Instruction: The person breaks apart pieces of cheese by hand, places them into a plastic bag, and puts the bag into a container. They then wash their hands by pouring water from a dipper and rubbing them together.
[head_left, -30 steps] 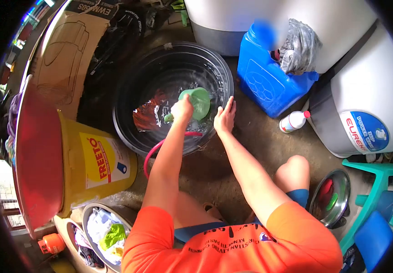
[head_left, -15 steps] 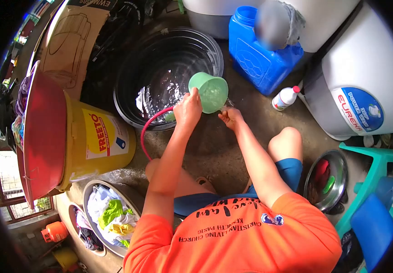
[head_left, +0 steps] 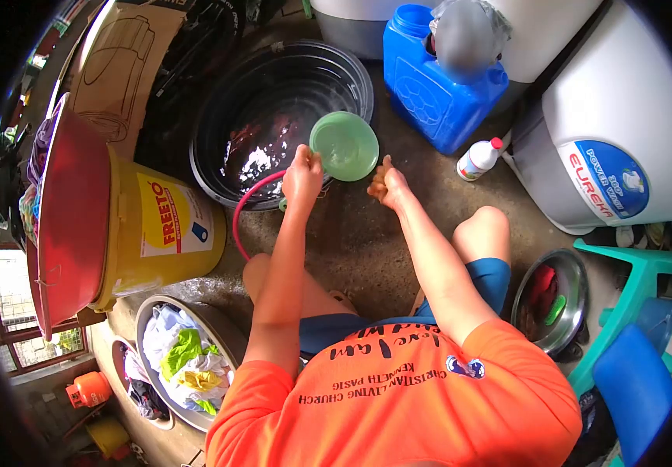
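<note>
My left hand [head_left: 302, 177] is closed on the side of a green plastic dipper [head_left: 344, 146], whose open mouth faces me. A red hose [head_left: 249, 204] reaches up to that same hand; whether my fingers also grip it is hidden. Just right of the dipper, apart from it, my right hand [head_left: 389, 185] has its fingers curled; I cannot make out anything in them. Behind the dipper stands a wide black basin [head_left: 205, 132] with water glinting inside. A small green piece [head_left: 283, 205] shows below my left wrist, partly hidden.
A blue jug [head_left: 437, 101] and a white bottle with a red cap [head_left: 478, 159] stand right of the basin, by a washing machine [head_left: 616, 117]. A yellow bucket [head_left: 130, 272] and laundry tub [head_left: 231, 342] are left. A metal basin [head_left: 581, 311] and teal stool [head_left: 624, 261] are right.
The dipper has turned its mouth more toward me and no longer shows its side. My right hand's fingers have curled in more. The whole view has shifted slightly.
</note>
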Available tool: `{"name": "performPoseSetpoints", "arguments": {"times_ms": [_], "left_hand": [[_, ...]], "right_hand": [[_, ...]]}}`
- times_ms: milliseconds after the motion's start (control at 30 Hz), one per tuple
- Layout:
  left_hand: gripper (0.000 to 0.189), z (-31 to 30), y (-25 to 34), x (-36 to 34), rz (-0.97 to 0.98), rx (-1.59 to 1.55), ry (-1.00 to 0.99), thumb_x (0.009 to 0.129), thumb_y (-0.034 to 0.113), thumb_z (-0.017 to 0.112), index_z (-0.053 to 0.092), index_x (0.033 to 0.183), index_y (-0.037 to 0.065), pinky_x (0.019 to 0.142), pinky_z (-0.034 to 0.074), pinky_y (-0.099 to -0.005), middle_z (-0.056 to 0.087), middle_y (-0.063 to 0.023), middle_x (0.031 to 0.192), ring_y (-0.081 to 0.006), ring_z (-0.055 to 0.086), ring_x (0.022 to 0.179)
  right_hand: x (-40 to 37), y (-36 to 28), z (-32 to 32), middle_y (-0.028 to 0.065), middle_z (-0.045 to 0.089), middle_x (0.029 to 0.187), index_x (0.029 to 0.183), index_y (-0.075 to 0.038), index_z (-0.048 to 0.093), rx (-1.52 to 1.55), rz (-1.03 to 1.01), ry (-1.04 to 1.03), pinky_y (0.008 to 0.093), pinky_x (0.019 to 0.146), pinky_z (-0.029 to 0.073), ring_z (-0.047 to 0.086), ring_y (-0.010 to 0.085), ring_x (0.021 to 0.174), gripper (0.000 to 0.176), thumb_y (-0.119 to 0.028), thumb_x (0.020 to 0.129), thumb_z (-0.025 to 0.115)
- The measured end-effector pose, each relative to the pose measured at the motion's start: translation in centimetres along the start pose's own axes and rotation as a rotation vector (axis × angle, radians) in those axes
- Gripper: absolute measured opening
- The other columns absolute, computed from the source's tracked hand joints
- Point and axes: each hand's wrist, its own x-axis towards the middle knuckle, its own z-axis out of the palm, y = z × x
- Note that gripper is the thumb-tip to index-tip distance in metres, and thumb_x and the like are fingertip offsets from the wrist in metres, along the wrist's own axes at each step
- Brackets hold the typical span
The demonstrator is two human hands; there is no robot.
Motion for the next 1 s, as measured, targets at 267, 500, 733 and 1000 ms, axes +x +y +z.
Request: {"name": "performPoseSetpoints", "arguments": {"times_ms": [267, 500, 733, 1000], "left_hand": [[0.018, 0.3, 3.0, -2.8, 0.263, 0.262, 0.149, 0.09, 0.028, 0.051, 0.048, 0.098, 0.012, 0.062, 0.046, -0.0504, 0.065, -0.0167, 0.079, -0.0409, 0.062, 0.075], [0.017, 0.4, 2.4, -3.0, 0.304, 0.328, 0.169, 0.09, 0.027, 0.051, 0.048, 0.099, 0.013, 0.06, 0.047, -0.0516, 0.065, -0.0148, 0.085, -0.0397, 0.063, 0.073], [0.018, 0.1, 1.4, -2.6, 0.168, 0.232, 0.128, 0.089, 0.029, 0.053, 0.047, 0.096, 0.013, 0.063, 0.046, -0.0523, 0.065, -0.015, 0.081, -0.0413, 0.062, 0.076], [0.014, 0.1, 1.2, -4.0, 0.288, 0.278, 0.163, 0.09, 0.026, 0.052, 0.047, 0.094, 0.013, 0.06, 0.046, -0.0506, 0.065, -0.0129, 0.081, -0.0396, 0.062, 0.071]], "right_hand": [[3.0, -0.6, -4.5, -0.0011, 0.045, 0.068, 0.086, -0.01, 0.057, -0.231, 0.098, -0.299, 0.0264, 0.058, 0.041, 0.042, 0.011, 0.055, 0.016, -0.001, 0.081, 0.045], [1.8, 1.1, -0.7, -0.0028, 0.041, 0.062, 0.079, -0.01, 0.054, -0.173, -0.032, -0.015, 0.0243, 0.048, 0.031, 0.038, 0.0078, 0.051, 0.008, -0.011, 0.087, 0.055], [0.5, 1.5, -0.1, -0.0039, 0.039, 0.057, 0.079, -0.013, 0.055, -0.145, -0.029, -0.012, 0.0264, 0.039, 0.024, 0.03, 0.0084, 0.042, 0.008, -0.013, 0.087, 0.056], [2.9, 1.0, -3.1, -0.0051, 0.046, 0.06, 0.088, -0.014, 0.058, -0.189, 0.02, -0.325, 0.0268, 0.053, 0.038, 0.043, 0.0106, 0.049, 0.014, -0.015, 0.091, 0.045]]}}
